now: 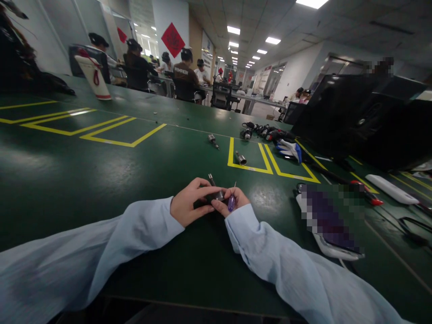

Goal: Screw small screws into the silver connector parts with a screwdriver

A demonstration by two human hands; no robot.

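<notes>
My left hand (189, 204) and my right hand (232, 201) meet near the middle of the green table (101, 175). Both wear pale blue sleeves. The left fingers are curled round a small dark metal cylindrical part (216, 193) with a thin stem pointing up. The right hand is closed on a small purple-handled screwdriver (231, 200), its thin tip pointing up, and its fingers also touch the metal part.
Two more metal parts (240, 158) lie farther off, one inside a yellow-taped box, one (213, 140) left of it. Gloves and dark parts (270, 135) sit beyond. A red-handled tool (366, 191), a white bar (391, 189) and black cases (354, 117) stand right. People sit at far tables.
</notes>
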